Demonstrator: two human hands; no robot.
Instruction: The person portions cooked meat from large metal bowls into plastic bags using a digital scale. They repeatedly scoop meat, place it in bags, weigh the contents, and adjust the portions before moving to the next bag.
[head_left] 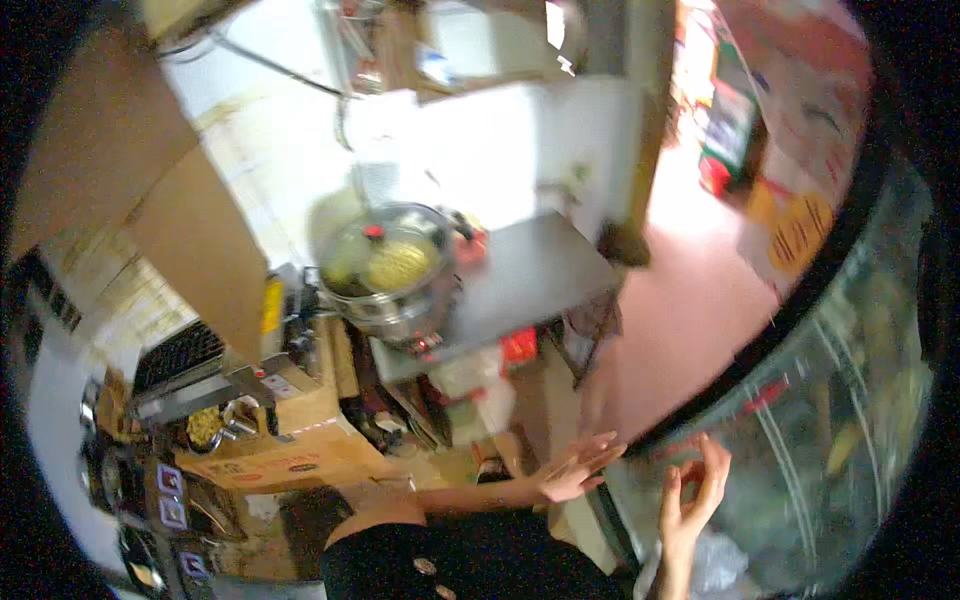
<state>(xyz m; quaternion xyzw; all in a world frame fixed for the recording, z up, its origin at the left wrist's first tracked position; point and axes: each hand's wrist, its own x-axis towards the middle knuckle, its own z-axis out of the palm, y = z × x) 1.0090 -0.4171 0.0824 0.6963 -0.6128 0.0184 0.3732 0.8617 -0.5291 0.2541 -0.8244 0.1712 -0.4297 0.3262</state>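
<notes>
My left hand point(578, 474) reaches across in front of my dark clothing, its fingers stretched out with nothing visible in them. It is near the dark edge of a glass-fronted cabinet point(800, 440). To its right, my right hand point(694, 492) is raised in front of the glass, thumb and fingers curved and apart, holding nothing. A pale plastic bag point(715, 562) lies beside my right wrist. Blur hides whether either hand touches the cabinet.
A steel steamer pot point(385, 312) with a clear lid and yellowish food stands on a grey table point(535, 268) ahead. On the left are a cardboard box point(290, 455) and a bowl of yellow pieces point(206, 428). A doorway with pinkish floor point(690, 300) opens at right.
</notes>
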